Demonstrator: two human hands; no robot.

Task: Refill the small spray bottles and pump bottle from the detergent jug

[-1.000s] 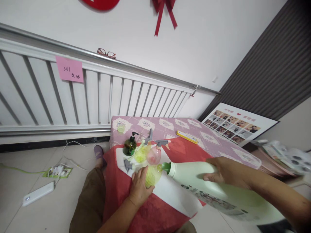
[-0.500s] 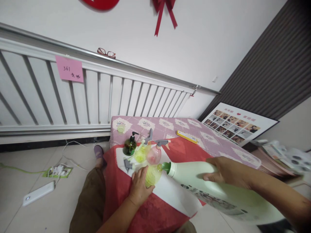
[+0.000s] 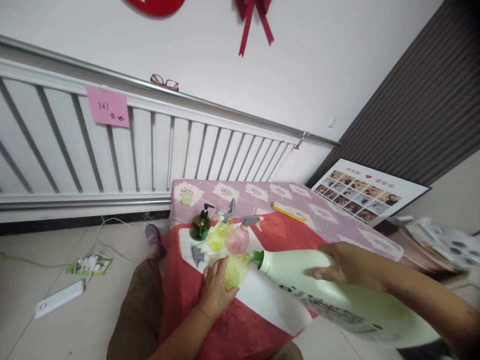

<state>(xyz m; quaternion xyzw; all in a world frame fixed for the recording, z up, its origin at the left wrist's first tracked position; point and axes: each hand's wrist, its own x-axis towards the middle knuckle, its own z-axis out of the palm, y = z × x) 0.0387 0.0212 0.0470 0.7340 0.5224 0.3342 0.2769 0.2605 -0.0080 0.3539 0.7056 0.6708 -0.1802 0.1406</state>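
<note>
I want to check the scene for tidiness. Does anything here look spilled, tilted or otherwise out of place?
No spill shows. The large white jug is tipped on its side in the right hand, green spout at the small yellow bottle that the left hand grips. A loose grey spray head lies beside it. Glasses sit on the radiator rail.

Pink sticky note [image 3: 107, 106] stuck on the white radiator slats [image 3: 150, 155]: handwritten "361", with a smaller scribble beneath it, illegible. Large white jug [image 3: 337, 295]: printed label along its lower side, too blurred to read. Photo board [image 3: 365, 190]: small red heading, unreadable.
</note>
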